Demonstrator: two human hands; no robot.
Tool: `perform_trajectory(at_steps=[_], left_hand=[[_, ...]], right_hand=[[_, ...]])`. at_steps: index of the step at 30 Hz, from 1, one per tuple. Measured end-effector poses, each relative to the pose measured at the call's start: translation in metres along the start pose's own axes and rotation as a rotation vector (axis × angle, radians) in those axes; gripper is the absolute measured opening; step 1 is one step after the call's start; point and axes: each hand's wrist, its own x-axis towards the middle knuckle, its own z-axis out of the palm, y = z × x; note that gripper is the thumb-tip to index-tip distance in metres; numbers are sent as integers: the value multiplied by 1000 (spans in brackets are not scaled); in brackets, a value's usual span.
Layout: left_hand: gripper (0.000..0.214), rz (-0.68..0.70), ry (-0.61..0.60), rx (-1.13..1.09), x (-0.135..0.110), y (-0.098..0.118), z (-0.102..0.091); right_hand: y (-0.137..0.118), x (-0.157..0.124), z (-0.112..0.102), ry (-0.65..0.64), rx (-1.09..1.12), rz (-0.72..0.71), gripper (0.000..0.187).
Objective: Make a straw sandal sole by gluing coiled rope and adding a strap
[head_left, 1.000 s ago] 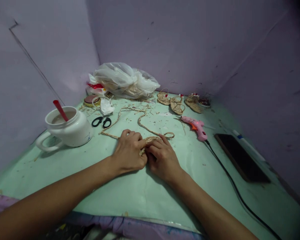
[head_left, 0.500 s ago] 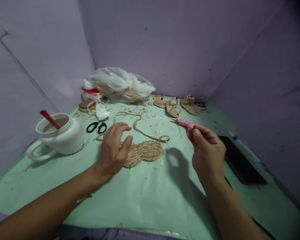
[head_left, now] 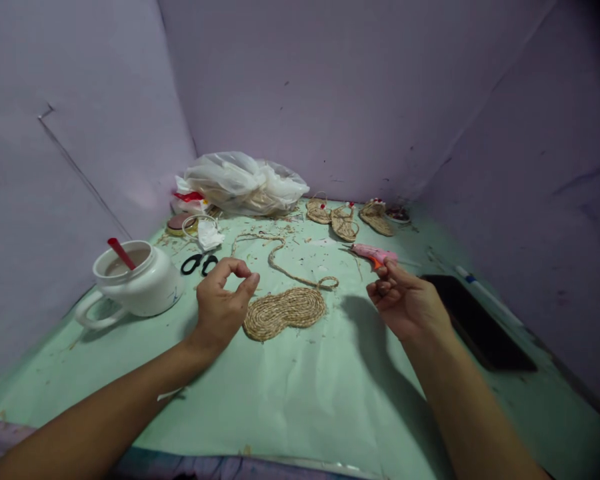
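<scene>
One flat rope coil (head_left: 286,312) lies on the tabletop (head_left: 280,393). Just left of it, the left hand (head_left: 223,299) curves thumb and forefinger close together; the right hand (head_left: 406,301) overlaps the glue gun (head_left: 364,252), its grip impossible to tell. A white mug (head_left: 150,287) stands farther left.

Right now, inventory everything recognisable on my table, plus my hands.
Woven sole: one, tan, centre
Braided cord: one, tan, behind sole
Glue gun: one, pink, right
Phone: one, black, right
Pen: one, white, right
Sandals: three, tan, back right
Dish: one, colour unclear, back right
Bag: one, whitish, back
Container: one, pinkish, back left
Scissors: one, black, left
Mug: one, white, left
Stick: one, red, in mug
Left hand: one, bare, beside sole
Right hand: one, bare, right
</scene>
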Motion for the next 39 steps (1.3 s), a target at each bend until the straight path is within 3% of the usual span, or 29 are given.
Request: perform_trajectory(at_steps=[3,6,10,13,15,19,22,25,28,33,39], left_hand=[[10,-34,-32,27,3,4,-2],[15,-69,-147,59,6,4,-3],[20,-136,-348,173,6,-1,-1],[22,-145,-482,323,5,-1,0],[24,-101,-553,467,3,1,0],[29,-22,-693,650,0,9,1],[30,-76,-758,563,-5,16,-1],[31,-66,-810,433,-8,18,-4],[35,-45,-761,465,-7,15,-4],[38,-125,-644,552,0,8,0],[41,-122,-683,561,-1,9,0]], right_hand=[[0,1,-1,-11,-35,9,6],[1,3,-4,-53,-120,15,9],[8,3,-8,-228,-581,-41,10],[17,0,-11,-420,-938,47,10],[22,-3,-11,-476,-1015,119,7],[26,-10,-9,-478,-993,159,5],[26,-13,-6,-462,-876,173,20],[24,-9,-5,-448,-740,88,29],[20,-2,-7,-375,-700,-20,27],[14,5,-10,-302,-769,-113,22],[14,7,-10,-260,-796,-128,17]])
